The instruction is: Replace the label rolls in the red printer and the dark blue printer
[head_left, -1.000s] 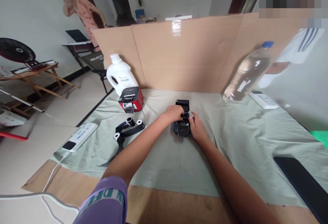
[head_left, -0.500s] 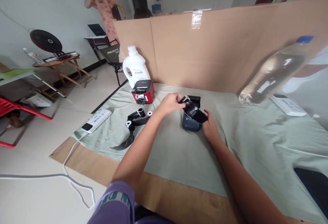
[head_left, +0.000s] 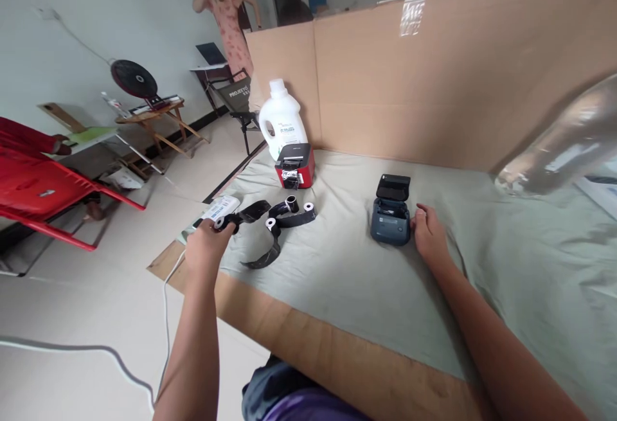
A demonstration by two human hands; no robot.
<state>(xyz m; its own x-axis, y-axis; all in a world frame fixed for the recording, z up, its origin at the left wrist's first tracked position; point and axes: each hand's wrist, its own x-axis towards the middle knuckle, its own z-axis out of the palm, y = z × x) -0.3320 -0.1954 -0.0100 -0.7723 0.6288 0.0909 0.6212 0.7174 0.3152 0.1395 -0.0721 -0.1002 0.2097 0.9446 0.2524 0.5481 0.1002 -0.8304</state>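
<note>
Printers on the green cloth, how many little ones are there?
2. A small red-and-black label printer stands at the back beside the white plastic jug. A small dark blue printer with its black lid open sits mid-cloth, touching the right hand. None looks hidden.

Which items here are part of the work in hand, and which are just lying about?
In hand:
left hand holding a black ribbon roll
right hand beside the open label printer
loose black ribbon rolls

Lying about:
red printer
white detergent jug
power strip
clear bottle
</note>
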